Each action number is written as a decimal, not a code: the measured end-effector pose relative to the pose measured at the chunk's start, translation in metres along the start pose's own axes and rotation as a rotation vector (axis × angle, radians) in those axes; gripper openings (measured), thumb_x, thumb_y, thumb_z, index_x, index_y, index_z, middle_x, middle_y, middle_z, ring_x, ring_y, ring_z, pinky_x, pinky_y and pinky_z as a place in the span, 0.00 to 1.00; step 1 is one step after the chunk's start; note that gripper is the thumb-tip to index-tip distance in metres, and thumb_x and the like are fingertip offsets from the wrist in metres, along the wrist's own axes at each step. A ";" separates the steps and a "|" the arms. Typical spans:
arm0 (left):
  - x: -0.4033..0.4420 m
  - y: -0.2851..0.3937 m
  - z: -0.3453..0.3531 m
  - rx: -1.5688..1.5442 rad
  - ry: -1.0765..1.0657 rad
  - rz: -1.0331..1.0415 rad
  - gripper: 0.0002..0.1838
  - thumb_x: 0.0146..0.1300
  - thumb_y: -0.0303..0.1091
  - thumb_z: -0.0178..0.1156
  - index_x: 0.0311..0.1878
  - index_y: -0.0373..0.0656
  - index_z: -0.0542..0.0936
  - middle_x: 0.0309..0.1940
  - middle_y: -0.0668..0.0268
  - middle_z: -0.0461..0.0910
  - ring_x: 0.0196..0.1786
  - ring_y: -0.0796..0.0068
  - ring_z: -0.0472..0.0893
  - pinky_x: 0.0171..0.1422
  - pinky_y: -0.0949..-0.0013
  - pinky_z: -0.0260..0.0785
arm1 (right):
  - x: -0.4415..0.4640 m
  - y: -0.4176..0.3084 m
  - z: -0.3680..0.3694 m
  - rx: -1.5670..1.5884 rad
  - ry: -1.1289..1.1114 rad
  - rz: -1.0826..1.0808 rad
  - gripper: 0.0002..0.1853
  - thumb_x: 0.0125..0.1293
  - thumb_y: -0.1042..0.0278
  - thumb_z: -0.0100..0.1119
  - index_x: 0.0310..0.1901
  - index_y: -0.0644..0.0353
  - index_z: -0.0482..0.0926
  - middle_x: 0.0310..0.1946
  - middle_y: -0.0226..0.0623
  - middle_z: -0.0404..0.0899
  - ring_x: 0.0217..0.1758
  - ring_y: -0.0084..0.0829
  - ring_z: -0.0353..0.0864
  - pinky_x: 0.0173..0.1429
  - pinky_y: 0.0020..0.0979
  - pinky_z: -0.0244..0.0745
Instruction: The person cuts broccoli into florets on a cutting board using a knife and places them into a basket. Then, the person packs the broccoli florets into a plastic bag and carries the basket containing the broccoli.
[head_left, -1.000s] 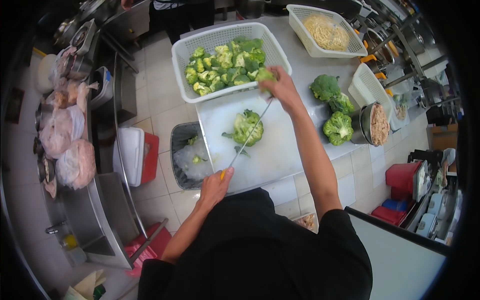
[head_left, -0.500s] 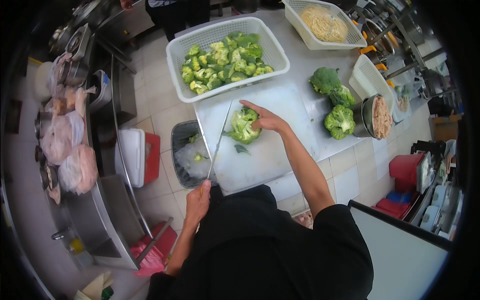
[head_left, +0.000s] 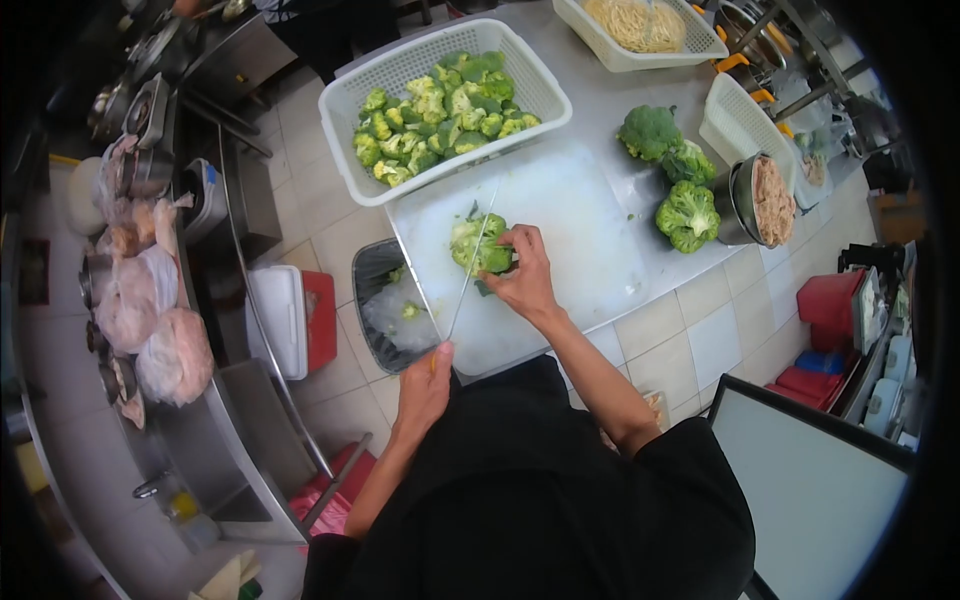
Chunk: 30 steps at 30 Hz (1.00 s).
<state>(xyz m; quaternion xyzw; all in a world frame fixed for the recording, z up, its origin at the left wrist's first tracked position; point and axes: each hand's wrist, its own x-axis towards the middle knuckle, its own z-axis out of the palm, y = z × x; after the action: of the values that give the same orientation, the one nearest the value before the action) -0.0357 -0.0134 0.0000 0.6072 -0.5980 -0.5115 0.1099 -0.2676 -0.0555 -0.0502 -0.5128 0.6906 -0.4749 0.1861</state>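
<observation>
My left hand (head_left: 425,382) is closed around the yellow handle of a long knife (head_left: 461,298). Its thin blade crosses over a broccoli head (head_left: 467,242) on the white cutting board (head_left: 590,225); whether the edge has entered the broccoli I cannot tell. My right hand (head_left: 526,275) grips the broccoli from its right side, fingers curled and thumb below. Under that hand a small green leaf (head_left: 484,287) partly shows on the board.
Beyond the board stands a white basket (head_left: 347,170) of broccoli florets. Whole broccoli heads (head_left: 688,215) sit on the right beside a metal pot (head_left: 735,205) of shredded food. A basket (head_left: 640,60) of noodles is at the back. Below left is a lined bin (head_left: 372,262).
My right hand has gone from a pointing finger to curled fingers gripping the broccoli's side. The knife has shifted right, from beside the broccoli to across it.
</observation>
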 end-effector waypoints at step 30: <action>0.031 -0.016 0.006 0.257 -0.036 0.034 0.32 0.75 0.58 0.43 0.44 0.35 0.83 0.32 0.38 0.80 0.43 0.35 0.81 0.49 0.48 0.71 | -0.018 -0.010 0.009 -0.056 0.145 -0.053 0.34 0.47 0.67 0.67 0.60 0.64 0.76 0.55 0.51 0.76 0.53 0.52 0.81 0.56 0.40 0.80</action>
<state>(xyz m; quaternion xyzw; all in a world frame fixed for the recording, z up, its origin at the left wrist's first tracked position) -0.0377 -0.0320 -0.0300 0.5969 -0.6705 -0.4397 0.0291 -0.2480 -0.0442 -0.0499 -0.5001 0.7014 -0.4962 0.1083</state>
